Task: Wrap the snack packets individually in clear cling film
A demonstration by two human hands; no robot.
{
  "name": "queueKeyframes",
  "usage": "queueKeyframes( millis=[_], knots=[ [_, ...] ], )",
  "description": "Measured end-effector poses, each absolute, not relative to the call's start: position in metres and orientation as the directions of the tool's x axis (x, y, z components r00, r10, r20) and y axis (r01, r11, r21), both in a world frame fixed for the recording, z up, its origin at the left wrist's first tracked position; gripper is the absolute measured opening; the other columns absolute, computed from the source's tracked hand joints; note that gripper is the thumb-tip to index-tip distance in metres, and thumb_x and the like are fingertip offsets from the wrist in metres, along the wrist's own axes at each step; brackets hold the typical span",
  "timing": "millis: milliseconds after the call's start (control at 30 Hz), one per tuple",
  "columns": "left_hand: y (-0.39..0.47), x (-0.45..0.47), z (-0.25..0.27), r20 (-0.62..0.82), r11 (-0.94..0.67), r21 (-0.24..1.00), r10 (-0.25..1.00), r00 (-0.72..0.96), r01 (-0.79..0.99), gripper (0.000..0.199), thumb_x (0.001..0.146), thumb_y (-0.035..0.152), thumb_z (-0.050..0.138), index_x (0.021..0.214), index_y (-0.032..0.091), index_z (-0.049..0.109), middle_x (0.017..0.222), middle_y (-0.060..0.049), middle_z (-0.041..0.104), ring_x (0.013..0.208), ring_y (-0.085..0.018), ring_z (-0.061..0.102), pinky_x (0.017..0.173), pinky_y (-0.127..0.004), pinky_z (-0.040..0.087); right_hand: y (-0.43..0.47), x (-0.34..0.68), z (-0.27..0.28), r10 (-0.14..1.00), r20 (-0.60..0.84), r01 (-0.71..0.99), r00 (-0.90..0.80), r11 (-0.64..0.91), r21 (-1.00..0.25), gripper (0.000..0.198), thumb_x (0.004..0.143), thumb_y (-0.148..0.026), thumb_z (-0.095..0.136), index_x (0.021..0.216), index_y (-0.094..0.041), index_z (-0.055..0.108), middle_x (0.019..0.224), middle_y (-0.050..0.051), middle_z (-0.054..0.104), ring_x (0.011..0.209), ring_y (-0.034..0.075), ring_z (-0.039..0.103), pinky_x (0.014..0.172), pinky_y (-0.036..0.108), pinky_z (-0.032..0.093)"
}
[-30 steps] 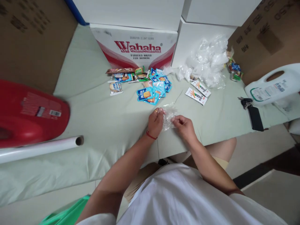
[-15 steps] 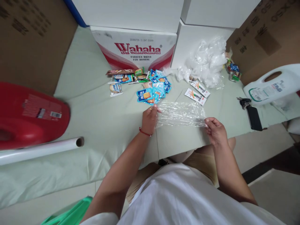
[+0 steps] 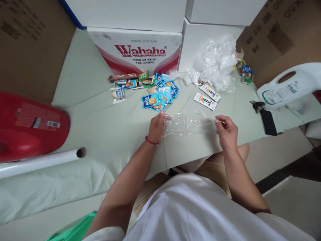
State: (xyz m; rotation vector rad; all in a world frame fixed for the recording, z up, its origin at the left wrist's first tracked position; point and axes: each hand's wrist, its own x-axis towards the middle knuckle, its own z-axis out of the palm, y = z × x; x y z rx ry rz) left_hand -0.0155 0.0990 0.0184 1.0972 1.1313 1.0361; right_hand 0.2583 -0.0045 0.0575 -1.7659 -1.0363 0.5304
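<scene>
A clear plastic bag (image 3: 184, 124) lies crinkled across the table in front of me. My left hand (image 3: 157, 125), with a red cord bracelet at the wrist, grips its left end between thumb and fingers. My right hand (image 3: 226, 130) is off the bag's right end, fingers curled, thumb and index tips a little apart with nothing visible between them. Just beyond the bag is a pile of blue snack packets (image 3: 160, 97). Two white stick-snack packets (image 3: 205, 101) lie beyond its right end.
Other small snacks (image 3: 130, 83) sit before a Wahaha water carton (image 3: 140, 50). Crumpled clear bags (image 3: 215, 67) are heaped at the back right. A white jug (image 3: 283, 87), keys and a black phone (image 3: 268, 122) are at right; a red jug (image 3: 35, 127) and white roll (image 3: 45, 162) at left.
My right hand has let go of the bag's right end and moved slightly away from it. The bag has slackened, while my left hand still holds its end.
</scene>
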Motion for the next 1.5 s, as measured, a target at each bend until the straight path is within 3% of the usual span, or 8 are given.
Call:
queueKeyframes(
  millis=[167,400,567,767,867,1000,1200,1500],
  knots=[
    [0.095,-0.013,0.020,-0.200,0.255,0.950,0.940,0.277,-0.179,0.079,0.094,0.086,0.031,0.080,0.020,0.070,0.049,0.004,0.037,0.041,-0.010,0.028,0.041,-0.028,0.020,0.031,0.202,0.060,0.970,0.146,0.533,0.194,0.021,-0.846,0.056,0.090,-0.041,0.071,0.143,-0.030,0.059,0.146,0.012,0.058,0.066,0.011,0.058,0.067,0.033,0.056],
    [0.095,-0.006,0.013,-0.062,0.069,0.997,0.965,0.255,-0.019,0.034,0.084,0.053,0.070,0.079,0.020,0.065,0.065,0.004,0.053,0.060,-0.011,0.045,0.058,-0.026,0.038,0.082,0.174,0.066,0.955,0.279,0.628,-0.096,0.275,-0.728,0.055,0.097,-0.040,0.065,0.150,-0.035,0.054,0.171,0.011,0.031,0.083,0.017,0.066,0.079,0.041,0.062],
    [0.092,-0.001,0.011,-0.059,0.056,0.998,0.966,0.251,0.022,0.021,0.079,0.039,0.071,0.083,0.020,0.063,0.061,0.007,0.047,0.058,-0.011,0.040,0.059,-0.025,0.033,0.101,0.169,0.059,0.955,0.228,0.541,-0.189,0.295,-0.788,0.021,0.096,-0.043,0.067,0.102,-0.025,0.075,0.138,0.011,0.064,0.086,0.018,0.065,0.080,0.038,0.059],
    [0.090,-0.001,0.012,-0.055,0.037,0.995,0.979,0.198,0.091,0.010,0.080,0.028,0.069,0.085,0.022,0.064,0.058,0.009,0.043,0.053,-0.012,0.039,0.056,-0.025,0.030,0.091,0.165,0.056,0.983,0.168,0.395,0.071,0.127,-0.910,0.035,0.089,-0.057,0.074,0.096,-0.023,0.071,0.117,0.009,0.065,0.080,0.016,0.059,0.059,0.027,0.050],
    [0.088,-0.002,0.013,-0.010,-0.015,0.974,0.994,0.108,0.225,0.003,0.084,0.023,0.065,0.087,0.022,0.064,0.059,0.008,0.048,0.055,-0.013,0.046,0.059,-0.026,0.034,0.078,0.158,0.066,0.977,-0.038,0.197,0.209,-0.081,-0.977,0.046,0.085,-0.068,0.074,0.092,-0.023,0.065,0.091,0.003,0.063,0.063,0.012,0.050,0.048,0.023,0.038],
    [0.082,-0.004,0.017,0.096,-0.136,0.884,0.989,0.110,0.448,0.011,0.086,0.018,0.065,0.096,0.023,0.067,0.067,0.003,0.059,0.065,-0.018,0.058,0.068,-0.029,0.039,0.059,0.147,0.082,0.954,-0.279,-0.051,0.110,-0.275,-0.960,0.063,0.076,-0.081,0.074,0.094,-0.022,0.067,0.087,0.003,0.065,0.057,0.010,0.050,0.041,0.023,0.031],
    [0.078,-0.006,0.015,0.223,-0.283,0.750,0.959,0.175,0.598,0.028,0.087,0.016,0.060,0.112,0.023,0.070,0.089,-0.004,0.072,0.082,-0.022,0.066,0.075,-0.031,0.044,0.040,0.148,0.085,0.951,-0.284,-0.110,0.123,-0.271,-0.956,0.048,0.066,-0.060,0.092,0.081,-0.021,0.067,0.068,-0.003,0.061,0.050,0.007,0.038,0.043,0.023,0.031],
    [0.087,-0.013,0.009,0.433,-0.430,0.508,0.877,0.210,0.747,0.022,0.083,0.012,0.056,0.094,0.022,0.073,0.092,-0.009,0.066,0.093,-0.028,0.060,0.083,-0.041,0.046,0.005,0.181,0.066,0.886,-0.375,-0.195,0.272,-0.331,-0.923,0.043,0.064,-0.051,0.093,0.079,-0.021,0.066,0.068,-0.003,0.057,0.051,0.006,0.035,0.042,0.020,0.025]
  ],
)
